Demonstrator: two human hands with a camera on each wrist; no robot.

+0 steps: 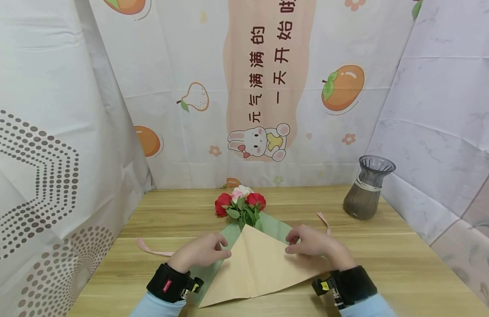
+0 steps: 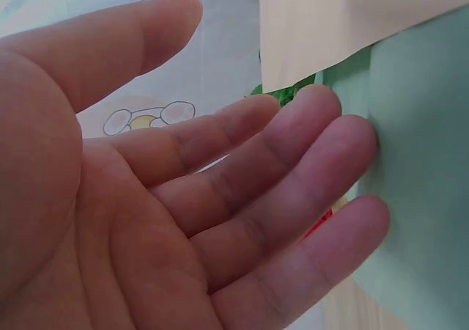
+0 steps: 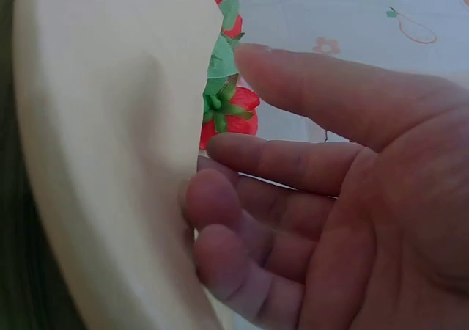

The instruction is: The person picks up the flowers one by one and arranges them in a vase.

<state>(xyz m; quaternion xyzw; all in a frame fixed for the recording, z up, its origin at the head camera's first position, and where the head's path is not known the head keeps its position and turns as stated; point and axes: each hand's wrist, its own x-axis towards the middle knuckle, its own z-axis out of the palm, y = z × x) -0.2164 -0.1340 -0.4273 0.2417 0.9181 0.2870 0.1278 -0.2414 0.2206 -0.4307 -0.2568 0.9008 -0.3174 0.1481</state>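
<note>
1. Behind the table hangs a white cloth backdrop [image 1: 169, 132], printed with oranges, a rabbit and Chinese characters.
2. Below it spreads the wood-grain table [image 1: 387, 264], which bears everything in front of the person.
3. At the near middle of the table is a tan sheet of wrapping paper [image 1: 256, 264], creased down its centre, its peak pointing toward the backdrop.
4. Beneath that, a pale green sheet of wrapping paper [image 1: 276, 226] shows along both upper sides of the tan one.
5. Toward the table's far right corner stands a smoky, see-through vase [image 1: 361, 202], flared at the lip, with a pale band around its neck.
6. Just beyond the peak lies a bunch of roses [image 1: 244, 204], red at both sides and pink and white between, its stems running under the tan paper.
7. On the left, the left hand [image 1: 202, 251] is relaxed and grips nothing, its fingertips against the green sheet.
8. Opposite, the right hand [image 1: 311, 242] is loosely bent, likewise ungripping, with fingertips at the tan sheet's edge.
9. Around each wrist sits a black strap [image 1: 165, 281] with a small camera.
10. Beside the left hand, pink ribbon [image 1: 149, 249] curls on the wood; another stretch shows beyond the right hand.
</note>
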